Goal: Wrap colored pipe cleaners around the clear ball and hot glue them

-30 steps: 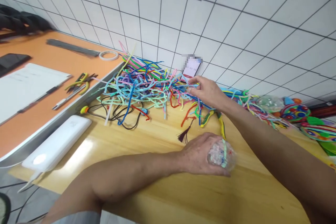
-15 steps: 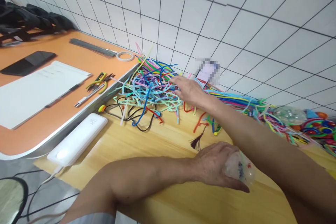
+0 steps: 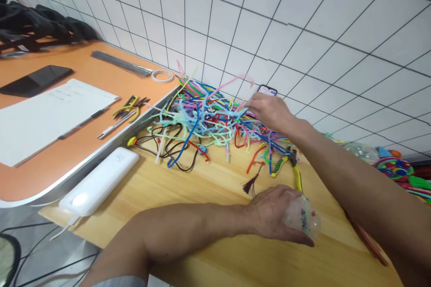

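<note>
My left hand (image 3: 274,215) is wrapped round a translucent, rounded plastic thing (image 3: 303,219) with small dark blue and red spots showing through it; its exact kind is unclear. At the back of the wooden table my right hand (image 3: 271,110) has its fingers pinched together at the tangled heap of pipe cleaners (image 3: 208,119). Light blue strands run to those fingertips, and a blurred pink pipe cleaner (image 3: 232,81) rises just left of them. A dark red tassel (image 3: 251,184) lies between my two hands. Yellow-handled pliers (image 3: 298,177) lie under my right forearm.
A white power bank (image 3: 101,181) with a cable lies at the left table edge. The adjoining orange table (image 3: 20,184) bears a white pad (image 3: 50,119), a black phone (image 3: 37,80), cutters (image 3: 129,107) and a tape ring (image 3: 162,76). A phone (image 3: 267,90) leans on the tiled wall.
My right hand has moved right and its fingers have closed. Strands in the heap have been pulled and shifted, with a pink one lifted. My left hand keeps its hold on the plastic thing.
</note>
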The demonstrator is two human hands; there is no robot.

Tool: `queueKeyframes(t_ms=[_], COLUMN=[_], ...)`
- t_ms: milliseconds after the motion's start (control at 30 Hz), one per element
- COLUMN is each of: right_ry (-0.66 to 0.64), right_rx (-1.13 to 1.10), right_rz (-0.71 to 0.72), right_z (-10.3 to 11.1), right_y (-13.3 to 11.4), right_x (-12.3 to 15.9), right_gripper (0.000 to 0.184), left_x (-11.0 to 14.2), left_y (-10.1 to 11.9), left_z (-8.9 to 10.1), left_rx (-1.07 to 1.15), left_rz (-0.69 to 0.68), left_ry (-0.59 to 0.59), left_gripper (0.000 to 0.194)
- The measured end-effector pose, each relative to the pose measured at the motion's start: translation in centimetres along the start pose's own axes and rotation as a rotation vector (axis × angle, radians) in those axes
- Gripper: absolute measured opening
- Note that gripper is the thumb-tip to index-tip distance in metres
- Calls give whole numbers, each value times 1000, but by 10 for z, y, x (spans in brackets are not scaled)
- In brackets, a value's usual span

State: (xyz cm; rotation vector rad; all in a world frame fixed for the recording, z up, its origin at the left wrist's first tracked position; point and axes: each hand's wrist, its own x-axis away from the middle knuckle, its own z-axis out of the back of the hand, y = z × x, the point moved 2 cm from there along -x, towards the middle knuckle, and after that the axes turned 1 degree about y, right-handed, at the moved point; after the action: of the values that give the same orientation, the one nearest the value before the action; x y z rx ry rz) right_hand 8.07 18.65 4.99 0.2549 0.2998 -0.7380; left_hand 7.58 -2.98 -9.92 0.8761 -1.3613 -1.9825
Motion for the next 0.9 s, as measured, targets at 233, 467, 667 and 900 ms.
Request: queueKeyframes(t_ms=[233, 467, 667, 900], right_ry=[64, 94, 337, 410], right_rx=[62, -62, -187, -283], right_rz=[-63, -92, -155, -545], right_z=[17, 7, 33, 59], right_y=[23, 58, 48, 42], right_x=[35, 45, 69, 186], right_gripper=[35, 35, 36, 30], left_x=[4, 10, 14, 19], left_y=[3, -3, -7, 0], left_z=[0, -6, -11, -4], left_rx=[18, -16, -111, -231], left_rz=[-28, -105, -191, -228], left_ry=[-1, 16, -21, 45], left_gripper=[120, 116, 111, 105])
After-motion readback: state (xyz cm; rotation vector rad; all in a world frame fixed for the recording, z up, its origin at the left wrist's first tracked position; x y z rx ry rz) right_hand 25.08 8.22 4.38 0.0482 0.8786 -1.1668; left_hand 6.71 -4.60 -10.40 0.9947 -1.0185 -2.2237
